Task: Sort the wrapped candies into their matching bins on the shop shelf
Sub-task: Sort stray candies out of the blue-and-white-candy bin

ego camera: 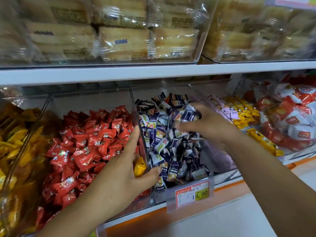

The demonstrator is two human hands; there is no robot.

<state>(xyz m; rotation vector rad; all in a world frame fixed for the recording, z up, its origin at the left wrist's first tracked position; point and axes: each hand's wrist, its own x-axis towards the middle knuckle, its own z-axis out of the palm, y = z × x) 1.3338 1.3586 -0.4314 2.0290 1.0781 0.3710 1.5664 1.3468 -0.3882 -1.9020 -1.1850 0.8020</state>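
**Right hand.** Your right hand (206,124) is inside the middle clear bin (153,93), over the far part of its load of purple-and-white candies (164,146). Its fingers (198,108) are curled down round a clump of those candies. The hand is blurred, so the number held cannot be told.

**Left hand.** Your left hand (126,170) sits at the near left corner of the same bin, astride the clear wall between it and the red candies (89,139). The fingers (135,139) are straight and lie up the red side. The thumb (152,170) is spread wide across the near front of the purple-and-white load. The fingers are not closed on anything visible.

**Stray item.** One yellow candy (139,165) lies among the red candies, against the dividing wall and just beside your left palm. Whether it touches the hand cannot be told.

**Surroundings.**
- Left of the red candies is a compartment of yellow packets (12,142).
- Right of the middle bin lie yellow bars (242,113), with red-and-white packets (290,120) beyond them.
- A price tag (192,194) reading 19.90 hangs on the near front of the middle bin.
- The white shelf board (153,72) above carries clear boxes of pale wrapped cakes (119,40).
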